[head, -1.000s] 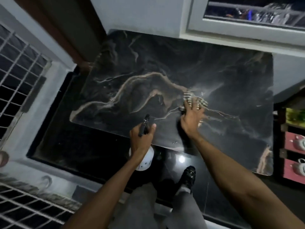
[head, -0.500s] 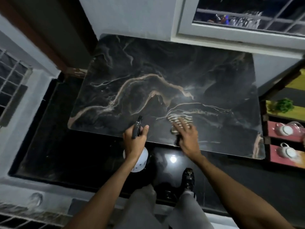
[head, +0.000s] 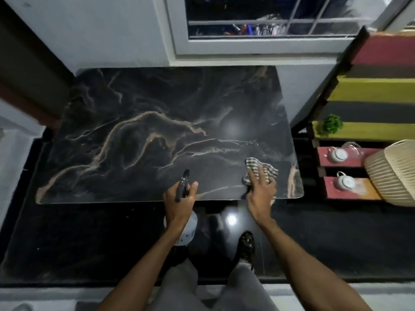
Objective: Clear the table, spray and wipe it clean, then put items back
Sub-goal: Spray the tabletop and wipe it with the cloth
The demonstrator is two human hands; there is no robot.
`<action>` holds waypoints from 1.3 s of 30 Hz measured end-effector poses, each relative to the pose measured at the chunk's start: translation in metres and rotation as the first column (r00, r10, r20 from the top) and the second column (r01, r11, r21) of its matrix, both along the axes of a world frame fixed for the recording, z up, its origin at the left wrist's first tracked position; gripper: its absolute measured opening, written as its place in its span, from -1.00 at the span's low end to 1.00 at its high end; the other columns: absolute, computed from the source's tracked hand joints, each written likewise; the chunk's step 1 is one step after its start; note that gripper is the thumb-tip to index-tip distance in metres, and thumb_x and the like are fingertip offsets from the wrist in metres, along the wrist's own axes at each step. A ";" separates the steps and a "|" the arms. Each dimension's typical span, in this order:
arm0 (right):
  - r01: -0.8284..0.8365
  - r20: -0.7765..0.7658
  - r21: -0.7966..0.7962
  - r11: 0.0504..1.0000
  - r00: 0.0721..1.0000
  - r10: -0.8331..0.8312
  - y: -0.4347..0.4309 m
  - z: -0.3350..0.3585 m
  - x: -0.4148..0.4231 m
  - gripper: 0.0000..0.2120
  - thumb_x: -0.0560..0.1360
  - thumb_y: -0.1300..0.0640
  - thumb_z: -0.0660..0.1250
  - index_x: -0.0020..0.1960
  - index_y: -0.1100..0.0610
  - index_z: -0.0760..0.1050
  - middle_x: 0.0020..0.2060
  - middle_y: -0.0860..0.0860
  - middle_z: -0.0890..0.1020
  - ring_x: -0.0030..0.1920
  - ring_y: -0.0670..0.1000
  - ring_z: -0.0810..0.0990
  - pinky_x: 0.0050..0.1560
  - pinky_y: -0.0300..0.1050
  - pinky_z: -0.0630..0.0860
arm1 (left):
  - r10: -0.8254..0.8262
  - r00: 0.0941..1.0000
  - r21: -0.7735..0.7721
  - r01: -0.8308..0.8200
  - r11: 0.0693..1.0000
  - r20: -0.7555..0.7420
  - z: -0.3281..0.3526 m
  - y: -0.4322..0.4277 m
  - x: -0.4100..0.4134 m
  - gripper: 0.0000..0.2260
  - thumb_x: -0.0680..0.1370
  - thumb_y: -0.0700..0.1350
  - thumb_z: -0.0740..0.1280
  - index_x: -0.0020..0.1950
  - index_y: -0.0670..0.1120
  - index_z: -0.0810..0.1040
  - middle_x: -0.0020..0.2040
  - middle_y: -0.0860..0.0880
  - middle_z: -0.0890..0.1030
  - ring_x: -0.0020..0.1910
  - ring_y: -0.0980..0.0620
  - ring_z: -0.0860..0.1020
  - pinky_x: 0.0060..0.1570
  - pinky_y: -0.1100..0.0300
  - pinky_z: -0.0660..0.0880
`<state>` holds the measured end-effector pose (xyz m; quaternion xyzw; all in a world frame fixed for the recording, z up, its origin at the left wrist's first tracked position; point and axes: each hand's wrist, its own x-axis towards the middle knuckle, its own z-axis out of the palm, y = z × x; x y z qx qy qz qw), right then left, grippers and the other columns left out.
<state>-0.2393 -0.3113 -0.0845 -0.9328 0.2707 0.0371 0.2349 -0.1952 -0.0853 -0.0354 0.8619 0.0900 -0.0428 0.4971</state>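
Left hand [head: 179, 199] at near edge, unmoved, fingers clamped on spray bottle [head: 183, 185]; bottle body mostly hidden below surface [head: 157, 142]. Right hand [head: 260, 194], fingers spread flat, presses striped cloth [head: 258, 167], swept from centre to near right corner: wiping under way, items not yet returned. Wetness indiscernible; teapots [head: 339, 155] on shelf [head: 359, 160] blurred.

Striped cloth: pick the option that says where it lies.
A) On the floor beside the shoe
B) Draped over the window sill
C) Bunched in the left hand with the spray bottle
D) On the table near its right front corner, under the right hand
D: the striped cloth lies on the marble table near its right front corner, with the right hand spread on it, while the left hand grips only the spray bottle.
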 end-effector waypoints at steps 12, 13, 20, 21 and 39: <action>-0.222 0.011 0.025 0.975 0.975 0.222 -0.115 -0.013 -0.051 -0.21 0.40 0.41 0.22 0.54 -0.11 0.30 0.62 -0.06 0.13 0.52 0.22 0.16 0.49 0.18 0.17 | -0.107 0.994 -0.052 0.106 0.993 -0.015 0.002 -0.153 -0.034 -0.64 0.56 -0.10 0.48 -0.33 -0.26 0.48 -0.39 -0.23 0.57 -0.37 -0.24 0.57 -0.30 -0.07 0.55; -0.291 0.025 0.036 0.956 0.957 0.290 -0.115 -0.017 -0.060 -0.20 0.41 0.41 0.21 0.55 -0.14 0.28 0.62 -0.08 0.10 0.53 0.19 0.14 0.50 0.18 0.16 | -0.111 0.994 -0.052 0.110 0.993 -0.014 0.003 -0.161 -0.035 -0.65 0.55 -0.11 0.48 -0.33 -0.26 0.49 -0.39 -0.22 0.57 -0.36 -0.23 0.58 -0.29 -0.06 0.55; -0.194 -0.013 0.083 0.977 0.981 0.196 -0.169 -0.007 0.015 -0.25 0.42 0.34 0.20 0.55 -0.14 0.27 0.63 -0.08 0.05 0.50 0.21 0.11 0.41 0.21 0.24 | -0.105 0.994 -0.034 0.105 0.994 0.006 0.005 -0.189 -0.022 -0.67 0.54 -0.11 0.49 -0.33 -0.24 0.50 -0.40 -0.20 0.58 -0.36 -0.21 0.59 -0.29 -0.02 0.55; -0.190 -0.018 0.090 0.978 0.981 0.192 -0.165 -0.007 0.024 -0.25 0.42 0.33 0.20 0.55 -0.14 0.27 0.63 -0.08 0.04 0.50 0.22 0.10 0.41 0.22 0.23 | -0.098 0.995 -0.028 0.098 0.995 0.004 0.005 -0.190 -0.020 -0.67 0.54 -0.10 0.49 -0.33 -0.23 0.51 -0.40 -0.19 0.59 -0.36 -0.20 0.59 -0.29 -0.05 0.57; -0.260 0.019 0.119 0.958 0.966 0.260 -0.124 -0.014 0.131 -0.31 0.43 0.32 0.24 0.52 -0.07 0.35 0.62 -0.01 0.11 0.52 0.28 0.09 0.46 0.29 0.16 | 0.108 0.994 -0.046 -0.107 0.993 0.026 0.019 -0.124 0.061 -0.64 0.57 -0.10 0.46 -0.32 -0.29 0.54 -0.40 -0.23 0.58 -0.41 -0.21 0.56 -0.33 -0.09 0.56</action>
